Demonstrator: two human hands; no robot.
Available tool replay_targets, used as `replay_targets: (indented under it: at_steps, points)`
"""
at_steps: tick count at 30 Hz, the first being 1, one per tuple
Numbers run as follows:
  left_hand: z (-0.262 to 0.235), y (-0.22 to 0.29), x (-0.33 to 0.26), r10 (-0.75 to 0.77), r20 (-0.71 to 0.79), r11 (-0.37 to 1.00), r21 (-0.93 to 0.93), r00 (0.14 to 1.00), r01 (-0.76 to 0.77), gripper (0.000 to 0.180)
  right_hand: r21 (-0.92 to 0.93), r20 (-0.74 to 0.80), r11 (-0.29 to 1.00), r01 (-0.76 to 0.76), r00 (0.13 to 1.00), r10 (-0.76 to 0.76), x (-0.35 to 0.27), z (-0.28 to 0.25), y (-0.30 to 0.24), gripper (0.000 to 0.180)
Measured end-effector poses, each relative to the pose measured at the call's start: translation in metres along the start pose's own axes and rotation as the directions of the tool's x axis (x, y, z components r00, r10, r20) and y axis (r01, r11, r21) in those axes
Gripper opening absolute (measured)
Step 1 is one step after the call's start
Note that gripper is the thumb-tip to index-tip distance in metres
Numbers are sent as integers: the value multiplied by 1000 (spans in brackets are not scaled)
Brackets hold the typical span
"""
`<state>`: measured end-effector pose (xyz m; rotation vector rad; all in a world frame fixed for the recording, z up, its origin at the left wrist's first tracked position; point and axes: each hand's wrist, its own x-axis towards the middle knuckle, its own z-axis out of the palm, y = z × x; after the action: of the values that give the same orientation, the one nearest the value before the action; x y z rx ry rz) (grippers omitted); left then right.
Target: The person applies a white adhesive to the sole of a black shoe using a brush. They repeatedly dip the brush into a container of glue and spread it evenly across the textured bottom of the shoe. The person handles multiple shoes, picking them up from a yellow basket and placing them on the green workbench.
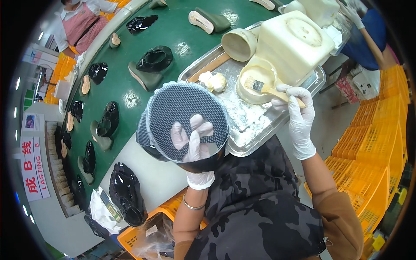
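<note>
both hands, left hand (195, 143) and right hand (299, 117), wear white gloves. the sole (182, 115) shows a dark grey and black woven check. the brush (264, 89) has a pale wood handle and cream bristles. the tray (260, 125) is silver, the can (294, 43) cream, the belt (173, 34) green, the crates (377, 147) orange, the apron (260, 208) dark camouflage.

Belt: a long green conveyor belt (173, 32) curving away to the upper left.
On the belt: glossy black shoe uppers (154, 58), olive-green wedge soles (145, 78) and tan insoles (85, 84), spaced apart in pairs.
Bench: a white work surface (147, 171) beside the belt.
On the bench: a shiny black upper (125, 193), a crumpled white cloth (102, 212), and a glue-smeared steel tray (255, 125).
</note>
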<state>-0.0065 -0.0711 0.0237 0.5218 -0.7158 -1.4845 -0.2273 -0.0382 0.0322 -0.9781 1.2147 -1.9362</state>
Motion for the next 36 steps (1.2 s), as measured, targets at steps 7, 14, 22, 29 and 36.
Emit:
replay_targets:
  at_steps: [7,14,22,29,36]
  points:
    - [-2,-2,-1,116,-35,991,67,993,-114,46,-559,-15,743,369,891,-454,-10,-15,-39,46]
    - [-17,-21,-1,365,434,230,815,824,-532,55,-237,507,936,-260,789,347,-64,48,-31,101]
    - [4,-27,6,245,47,940,234,968,-249,45,-106,438,933,-343,827,354,-61,77,-15,91]
    - [39,-13,33,-35,36,927,-372,999,46,40,32,256,958,-286,929,269,-42,83,-33,73]
    - [17,-16,48,413,377,460,699,829,-548,63,-296,277,953,-69,948,155,36,78,-70,55]
